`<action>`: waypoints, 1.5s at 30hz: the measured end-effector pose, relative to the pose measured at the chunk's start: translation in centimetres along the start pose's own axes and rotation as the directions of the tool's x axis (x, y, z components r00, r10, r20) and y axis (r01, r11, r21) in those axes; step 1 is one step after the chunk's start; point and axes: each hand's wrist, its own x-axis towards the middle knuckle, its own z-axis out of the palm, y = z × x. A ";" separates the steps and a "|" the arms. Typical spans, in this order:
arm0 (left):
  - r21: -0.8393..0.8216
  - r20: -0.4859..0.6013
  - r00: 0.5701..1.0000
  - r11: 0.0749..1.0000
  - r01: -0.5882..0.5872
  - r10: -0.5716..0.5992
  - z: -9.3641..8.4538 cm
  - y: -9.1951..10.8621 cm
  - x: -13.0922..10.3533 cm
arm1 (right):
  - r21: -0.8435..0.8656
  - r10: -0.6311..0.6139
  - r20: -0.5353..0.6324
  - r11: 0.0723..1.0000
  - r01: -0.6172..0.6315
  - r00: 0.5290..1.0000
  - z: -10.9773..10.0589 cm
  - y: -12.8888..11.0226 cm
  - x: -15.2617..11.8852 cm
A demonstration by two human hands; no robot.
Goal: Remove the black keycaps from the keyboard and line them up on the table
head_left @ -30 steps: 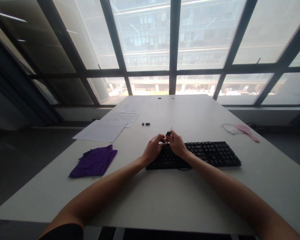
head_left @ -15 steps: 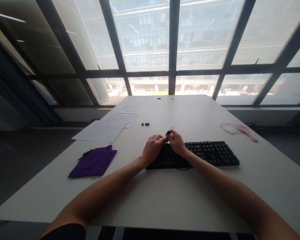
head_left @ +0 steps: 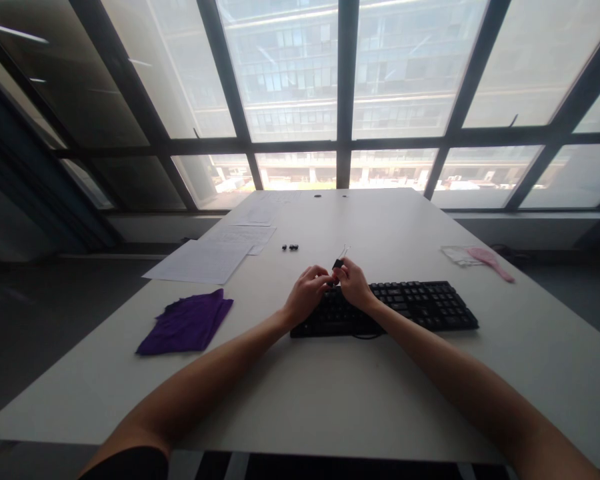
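Observation:
My right hand [head_left: 353, 283] is closed around a keycap puller [head_left: 337, 264], with a small dark body and thin pale wires pointing up and away from me. Close against it, my left hand [head_left: 307, 291] has its fingers pinched together; a dark bit shows at the fingertips, too small to name. Both hands are over the upper left part of a black keyboard [head_left: 420, 307], which lies flat and is partly hidden by them. Beyond the hands, several small black pieces like keycaps [head_left: 293, 247] sit on the table.
A folded purple cloth [head_left: 187, 325] lies on the white table [head_left: 300, 400] at left. Printed paper sheets [head_left: 200, 261] spread behind it. On the right are a pink item [head_left: 490, 263] and a clear plastic bag [head_left: 460, 256]. A black cable [head_left: 367, 337] loops out at the keyboard's front edge.
My left fingers have shifted slightly against the piece by the puller, and a dark bit now shows at their tips. The keyboard and other things stay in place.

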 end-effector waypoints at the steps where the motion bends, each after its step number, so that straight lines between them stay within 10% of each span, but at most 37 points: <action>1: -0.050 -0.016 1.000 0.999 0.010 -0.011 0.0 0.0 0.0 | 0.006 0.002 -0.002 1.000 -0.002 1.000 0.0 0.0 0.0; 9: -0.218 -0.057 0.979 0.959 0.180 -0.196 -1.1 -2.0 1.3 | 0.086 0.017 -0.015 0.996 -0.016 1.000 0.1 -0.1 0.1; 16: -0.015 -0.015 0.897 0.897 0.443 -0.443 -1.9 -9.4 1.0 | 0.086 0.028 -0.014 0.996 -0.027 1.000 0.3 0.1 0.1; 24: 0.104 0.007 0.829 0.825 0.556 -0.560 -0.3 -11.6 2.2 | 0.078 0.042 0.001 0.996 -0.042 0.999 0.4 0.2 0.1; 45: 0.238 -0.160 0.870 0.838 0.492 -0.466 1.7 -18.0 7.1 | 0.040 0.063 0.023 0.997 -0.064 0.998 0.3 0.2 -0.1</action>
